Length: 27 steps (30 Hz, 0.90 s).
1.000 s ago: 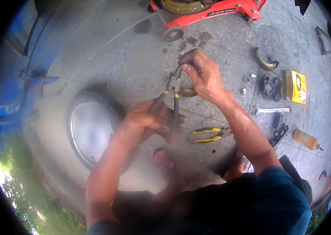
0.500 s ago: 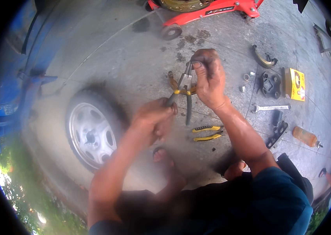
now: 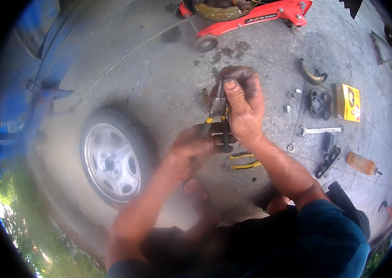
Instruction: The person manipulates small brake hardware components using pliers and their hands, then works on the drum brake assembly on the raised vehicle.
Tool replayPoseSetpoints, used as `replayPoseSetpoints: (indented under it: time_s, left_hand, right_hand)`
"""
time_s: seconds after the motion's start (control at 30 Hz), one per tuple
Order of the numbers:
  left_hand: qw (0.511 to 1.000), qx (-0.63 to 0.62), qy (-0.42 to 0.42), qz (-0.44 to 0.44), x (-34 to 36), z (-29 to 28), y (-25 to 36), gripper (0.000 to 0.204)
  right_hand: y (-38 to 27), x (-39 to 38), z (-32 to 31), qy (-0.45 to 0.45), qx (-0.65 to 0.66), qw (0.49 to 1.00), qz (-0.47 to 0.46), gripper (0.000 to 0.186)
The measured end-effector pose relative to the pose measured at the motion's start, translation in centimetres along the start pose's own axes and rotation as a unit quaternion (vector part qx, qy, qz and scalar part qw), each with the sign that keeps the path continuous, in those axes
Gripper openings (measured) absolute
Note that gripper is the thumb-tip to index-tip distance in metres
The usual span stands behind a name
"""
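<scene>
— Which way do the pliers (image 3: 217, 116) lie?

— Nearly upright in the picture, long axis running from the handles low down to the metal nose at the top. The nose points away from the person, toward the red floor jack (image 3: 251, 14); the yellow-and-black handles point back toward the body. They are held in the air above the concrete floor (image 3: 159, 69), about the middle of the view.

— Start from the left, then. What about the left hand (image 3: 190, 150)?

— It is blurred, but the fingers are curled round the lower handles, squeezed together in a fist-like grip.

— And the right hand (image 3: 242, 104)?

— Higher up, just right of the pliers' nose. It is closed, thumb pressed flat along the front, pinching a small dark part against the nose. The part is mostly hidden by the fingers, so I cannot tell what it is.

— What lies around?

— Far left, a blue vehicle body (image 3: 24, 78). Next, a wheel (image 3: 112, 160) with a silver steel rim lying flat on the floor, near the left forearm. Under the hands, a second pair of yellow-handled pliers (image 3: 244, 160) on the ground. To the right: a curved brake shoe (image 3: 312, 74), a dark hub part (image 3: 321, 103), a yellow box (image 3: 348, 103), a wrench (image 3: 318, 130), a black bracket (image 3: 328, 161) and an amber bottle (image 3: 362, 163).

— Anything blocking the view?

— The right hand covers the pliers' tip and whatever it grips.
</scene>
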<state>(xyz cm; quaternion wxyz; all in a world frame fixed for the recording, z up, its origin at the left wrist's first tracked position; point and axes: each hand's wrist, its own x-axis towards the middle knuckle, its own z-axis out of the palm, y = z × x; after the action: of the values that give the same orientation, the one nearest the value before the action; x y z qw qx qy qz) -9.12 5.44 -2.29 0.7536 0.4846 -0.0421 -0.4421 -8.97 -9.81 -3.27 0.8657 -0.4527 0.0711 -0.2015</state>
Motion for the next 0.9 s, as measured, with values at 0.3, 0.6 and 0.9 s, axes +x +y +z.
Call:
replayPoseSetpoints:
  time_s: [0.3,0.6,0.9]
  left_hand:
    - [0.985,-0.140,0.017,-0.097,-1.7,1.0,2.7,0.029]
    - [0.767,0.597,0.209,0.110,-0.7,2.8,0.5,0.074]
    - [0.918,0.357,0.170,0.020,-0.8,1.7,2.8,0.066]
  right_hand:
    - [-0.3,1.3,-1.9,-0.035,-0.082,0.996,-0.011,0.011]
    - [1.0,0.4,-1.0,-0.028,-0.322,0.938,-0.125,0.007]
    - [-1.4,2.8,-2.8,-0.066,-0.256,0.962,0.060,0.013]
